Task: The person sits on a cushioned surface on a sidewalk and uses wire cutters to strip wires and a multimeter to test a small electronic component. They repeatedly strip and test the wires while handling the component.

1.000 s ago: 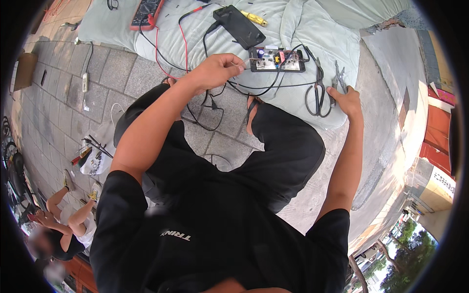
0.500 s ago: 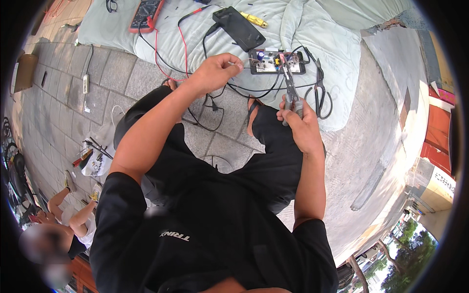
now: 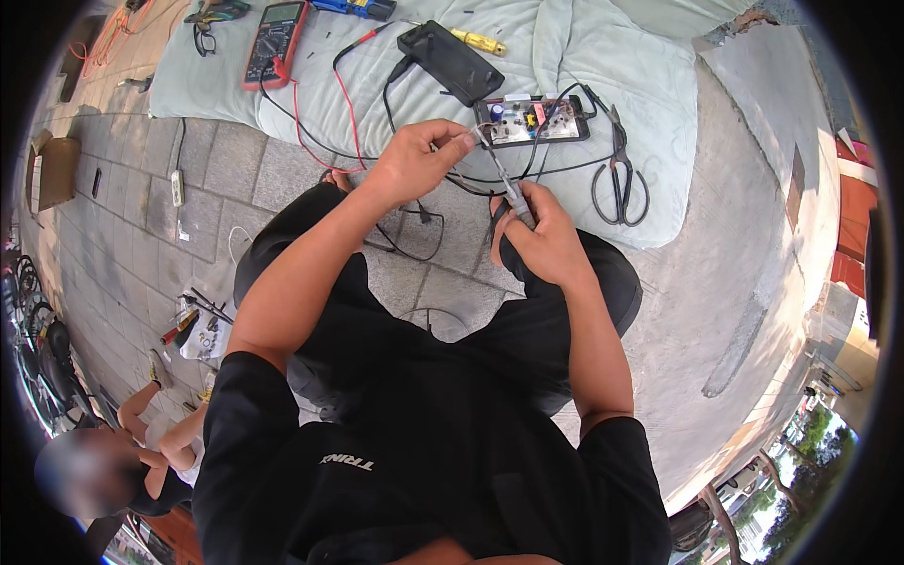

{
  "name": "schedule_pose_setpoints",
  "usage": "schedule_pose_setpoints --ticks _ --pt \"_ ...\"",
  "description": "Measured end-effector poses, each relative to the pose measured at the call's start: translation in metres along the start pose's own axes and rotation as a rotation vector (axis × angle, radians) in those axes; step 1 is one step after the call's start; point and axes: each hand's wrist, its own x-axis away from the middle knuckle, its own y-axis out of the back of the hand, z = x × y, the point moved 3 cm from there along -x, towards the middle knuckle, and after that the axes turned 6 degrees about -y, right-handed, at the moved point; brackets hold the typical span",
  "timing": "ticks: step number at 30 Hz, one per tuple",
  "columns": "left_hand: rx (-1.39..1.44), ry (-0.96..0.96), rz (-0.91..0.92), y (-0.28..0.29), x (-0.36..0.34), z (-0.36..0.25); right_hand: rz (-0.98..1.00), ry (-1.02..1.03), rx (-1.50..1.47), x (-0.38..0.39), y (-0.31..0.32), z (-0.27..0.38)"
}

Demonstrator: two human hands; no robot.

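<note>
An opened black case holds a circuit board (image 3: 513, 122) with a blue capacitor and other small parts, lying on the pale padded cloth. My left hand (image 3: 419, 160) is closed in a pinch beside the case's left end, on a thin wire (image 3: 482, 126) that is partly hidden by the fingertips. Grey-handled pliers (image 3: 504, 172) are in my right hand (image 3: 548, 234), which is wrapped round the handles. Their jaws point up and left, reaching the wire next to my left fingertips. Whether the jaws grip it is too small to tell.
Black scissors (image 3: 620, 179) lie right of the case. Behind are a black cover (image 3: 450, 62), a yellow tool (image 3: 478, 40) and a red-rimmed multimeter (image 3: 275, 42) with red and black leads. Dark cables cross the cloth's front edge. Another person (image 3: 155, 443) sits at lower left.
The pliers have swung left, from over the board to the wire by my left fingertips. My right hand moved left with them; my left hand shifted slightly right and down.
</note>
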Motion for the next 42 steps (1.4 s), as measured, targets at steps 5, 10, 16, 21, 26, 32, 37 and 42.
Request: schedule_pose_setpoints --ticks 5,10,16,21,26,32,37,42 --pt "-0.039 0.012 0.065 -0.003 0.006 -0.009 -0.062 0.010 0.127 -0.001 -0.001 0.023" --pt "-0.030 0.065 0.120 -0.001 0.007 -0.004 0.101 -0.254 -0.334 -0.010 -0.007 0.013" --pt "0.019 0.148 0.141 -0.001 0.009 0.002 0.235 -0.352 -0.512 -0.015 -0.009 0.020" --pt "0.017 0.130 0.138 -0.001 0.009 0.001 0.167 -0.256 -0.324 -0.016 -0.011 0.027" --pt "-0.106 -0.007 0.089 -0.003 0.010 -0.003 0.188 -0.227 -0.356 -0.019 -0.011 0.029" --pt "-0.355 -0.124 0.018 0.002 0.013 -0.009 0.123 -0.187 -0.297 -0.021 -0.016 0.029" --pt "-0.534 -0.191 -0.028 0.003 0.020 -0.028 0.083 -0.173 -0.191 -0.020 -0.017 0.037" --pt "-0.642 -0.266 -0.032 0.002 0.023 -0.036 0.046 -0.187 -0.103 -0.022 -0.014 0.044"
